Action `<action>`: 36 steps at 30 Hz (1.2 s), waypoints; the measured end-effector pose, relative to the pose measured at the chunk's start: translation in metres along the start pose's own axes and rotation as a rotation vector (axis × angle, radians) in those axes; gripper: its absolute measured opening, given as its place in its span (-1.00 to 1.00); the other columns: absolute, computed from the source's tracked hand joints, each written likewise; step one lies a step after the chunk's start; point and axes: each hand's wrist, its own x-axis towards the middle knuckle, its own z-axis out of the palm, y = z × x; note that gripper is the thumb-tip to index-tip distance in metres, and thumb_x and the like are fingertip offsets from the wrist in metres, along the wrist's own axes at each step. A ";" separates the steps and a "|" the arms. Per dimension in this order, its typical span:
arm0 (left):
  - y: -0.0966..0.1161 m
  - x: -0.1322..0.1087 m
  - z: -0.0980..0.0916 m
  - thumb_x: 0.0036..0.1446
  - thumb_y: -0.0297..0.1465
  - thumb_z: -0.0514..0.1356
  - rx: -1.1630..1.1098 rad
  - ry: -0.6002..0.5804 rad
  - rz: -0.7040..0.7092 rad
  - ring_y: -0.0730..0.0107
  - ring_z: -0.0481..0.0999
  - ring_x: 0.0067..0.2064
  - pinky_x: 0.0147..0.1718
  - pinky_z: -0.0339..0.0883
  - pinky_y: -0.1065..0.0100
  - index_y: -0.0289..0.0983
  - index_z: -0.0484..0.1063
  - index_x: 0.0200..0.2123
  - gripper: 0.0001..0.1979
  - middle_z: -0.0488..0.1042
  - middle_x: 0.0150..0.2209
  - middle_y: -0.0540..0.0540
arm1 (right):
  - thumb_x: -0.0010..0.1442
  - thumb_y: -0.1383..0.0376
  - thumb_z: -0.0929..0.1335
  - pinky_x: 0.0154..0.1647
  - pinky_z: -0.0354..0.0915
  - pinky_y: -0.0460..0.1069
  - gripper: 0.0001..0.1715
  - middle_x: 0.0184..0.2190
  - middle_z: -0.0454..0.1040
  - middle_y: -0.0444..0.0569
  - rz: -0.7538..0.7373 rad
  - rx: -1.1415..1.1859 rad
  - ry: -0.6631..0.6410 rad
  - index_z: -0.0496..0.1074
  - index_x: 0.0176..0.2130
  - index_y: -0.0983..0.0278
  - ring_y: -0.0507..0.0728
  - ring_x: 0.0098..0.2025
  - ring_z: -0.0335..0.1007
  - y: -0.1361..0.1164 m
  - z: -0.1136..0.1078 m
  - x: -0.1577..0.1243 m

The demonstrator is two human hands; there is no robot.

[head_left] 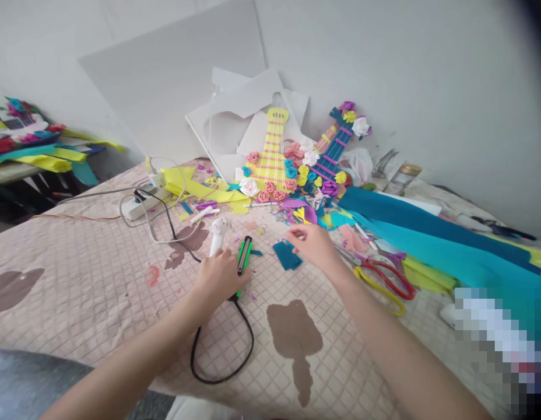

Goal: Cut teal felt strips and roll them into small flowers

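My left hand (222, 273) is closed around a green-and-black hot glue gun (244, 256), whose black cord loops below my wrist. Beside those fingers stands a white piece with a rounded, marked head (218, 227); whether my hand touches it I cannot tell. My right hand (313, 242) has its fingertips drawn together above small teal paper pieces (287, 255), and anything between them is too small to make out. Red-and-yellow-handled scissors (386, 280) lie right of my right forearm. Behind the hands a yellow paper guitar (274, 149) with paper roses leans up.
A white power strip (141, 204) with tangled cords sits at left. Blue and turquoise paper sheets (436, 245) cover the right side. A second, blue guitar (338, 149), a glass jar (402, 177) and white cut-out boards (235, 111) stand at the back, among scattered scraps.
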 end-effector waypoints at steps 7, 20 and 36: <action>0.019 0.006 -0.012 0.19 -0.19 -0.03 -0.129 0.101 0.092 0.04 0.49 -0.21 -0.36 0.32 0.23 -0.33 0.45 -0.42 -0.61 0.49 -0.37 -0.25 | -0.08 0.29 0.42 -0.40 0.21 -0.01 -0.93 -0.53 0.52 -0.05 0.003 -0.059 -0.006 0.47 -0.52 0.26 0.13 -0.46 0.39 0.039 0.005 -0.019; 0.044 0.037 -0.003 0.12 -0.27 0.13 -1.145 0.039 0.147 0.19 0.35 0.04 -0.10 0.32 0.21 -0.26 0.12 0.14 -0.48 0.30 0.08 -0.26 | 0.03 0.11 0.35 -0.49 0.18 -0.06 -0.75 -0.51 0.34 -0.15 0.078 0.552 -0.119 0.33 -0.41 0.25 0.01 -0.51 0.28 0.033 -0.017 -0.036; 0.038 0.022 0.003 0.03 -0.35 0.22 -1.559 -0.309 0.039 0.61 0.29 -0.57 -0.56 0.16 0.53 -0.33 0.36 -0.60 -0.76 0.33 -0.65 0.09 | 0.00 0.16 0.44 -0.53 0.17 -0.09 -0.76 -0.62 0.37 -0.17 0.248 0.810 -0.264 0.45 -0.38 0.29 -0.02 -0.56 0.26 0.020 -0.004 -0.062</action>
